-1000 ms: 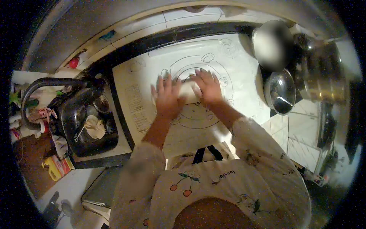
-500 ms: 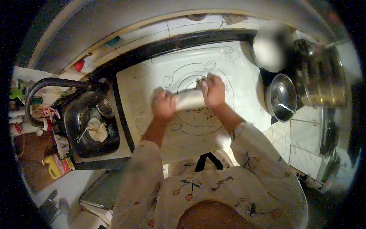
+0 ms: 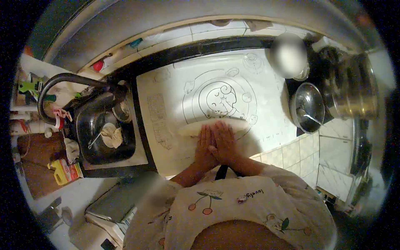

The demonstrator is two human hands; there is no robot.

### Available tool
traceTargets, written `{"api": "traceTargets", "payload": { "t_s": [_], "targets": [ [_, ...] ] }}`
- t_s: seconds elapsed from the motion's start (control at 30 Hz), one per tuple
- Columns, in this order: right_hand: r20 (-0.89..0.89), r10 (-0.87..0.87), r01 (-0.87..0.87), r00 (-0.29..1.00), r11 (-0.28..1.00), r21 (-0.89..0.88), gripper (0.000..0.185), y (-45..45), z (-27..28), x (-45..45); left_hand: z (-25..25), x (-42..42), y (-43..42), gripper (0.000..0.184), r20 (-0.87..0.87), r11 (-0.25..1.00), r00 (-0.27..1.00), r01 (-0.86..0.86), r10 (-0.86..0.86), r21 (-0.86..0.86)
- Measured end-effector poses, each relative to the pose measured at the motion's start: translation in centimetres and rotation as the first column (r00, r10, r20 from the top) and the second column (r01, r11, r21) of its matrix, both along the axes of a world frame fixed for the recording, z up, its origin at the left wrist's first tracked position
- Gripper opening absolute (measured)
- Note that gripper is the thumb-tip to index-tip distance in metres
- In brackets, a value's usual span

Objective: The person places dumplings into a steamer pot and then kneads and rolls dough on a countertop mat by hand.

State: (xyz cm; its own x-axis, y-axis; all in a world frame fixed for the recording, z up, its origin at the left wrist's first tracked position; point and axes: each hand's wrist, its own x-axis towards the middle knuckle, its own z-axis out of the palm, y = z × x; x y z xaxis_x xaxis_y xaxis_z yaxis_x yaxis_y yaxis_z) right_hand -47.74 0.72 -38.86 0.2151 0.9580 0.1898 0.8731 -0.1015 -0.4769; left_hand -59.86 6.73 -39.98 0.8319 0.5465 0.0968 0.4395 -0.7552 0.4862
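Observation:
A long pale roll of dough (image 3: 188,128) lies crosswise on the printed white kneading mat (image 3: 271,104), below the mat's round cartoon drawing. My left hand (image 3: 204,143) rests flat on the middle of the dough, fingers stretched away from me. Pressed close beside it, my right hand (image 3: 225,141) lies flat too, its thumb near the left one. Both palms hide the dough's centre; its two ends stick out to either side.
At left is a black sink (image 3: 89,146) with a curved faucet (image 3: 62,78) and a pale cloth-like item (image 3: 111,136) inside. On the right stand a metal bowl (image 3: 307,102) holding a utensil, a whitish blurred bowl (image 3: 288,56) and a large metal pot (image 3: 354,89). A yellow bottle (image 3: 59,173) is at lower left.
Both hands have come off the dough's two ends and closer to me, now flat together on its middle. The dough lies nearer to me on the mat and looks longer.

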Motion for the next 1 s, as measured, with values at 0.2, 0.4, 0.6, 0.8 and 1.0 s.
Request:
{"api": "traceTargets", "payload": {
  "t_s": [0.2, 0.4, 0.6, 0.8, 1.0],
  "targets": [
    [0.100, -0.006, -0.018, 0.995, 0.973, 0.231, 0.055, 13.4, -1.0, 7.6, 0.7, 9.1, 12.2, 0.078, -0.073, 0.955, 0.997, -0.016, 0.040, 0.295],
    [0.053, -0.130, 0.124, 0.990, 0.986, 0.115, 0.054, 17.7, -0.3, 9.5, 1.2, 11.9, 16.2, 0.096, -0.090, 0.984, 0.995, -0.030, 0.047, 0.175],
    [0.003, 0.021, -0.021, 1.000, 1.000, -0.016, 0.069, 3.6, 0.3, 2.4, -1.8, 3.4, 4.0, 0.087, 0.072, 0.998, 0.996, 0.049, -0.051, 0.027],
    [0.213, 0.147, -0.126, 0.966, 0.986, -0.110, 0.068, 0.7, -1.3, 1.4, -1.9, 1.2, 1.1, 0.069, -0.108, 0.990, 0.993, 0.068, -0.055, 0.120],
    [0.099, -0.027, 0.013, 0.995, 0.990, 0.143, 0.048, 13.6, -0.9, 8.8, -2.4, 9.8, 13.5, 0.069, 0.076, 0.945, 0.997, -0.029, 0.004, 0.325]
  ]
}}
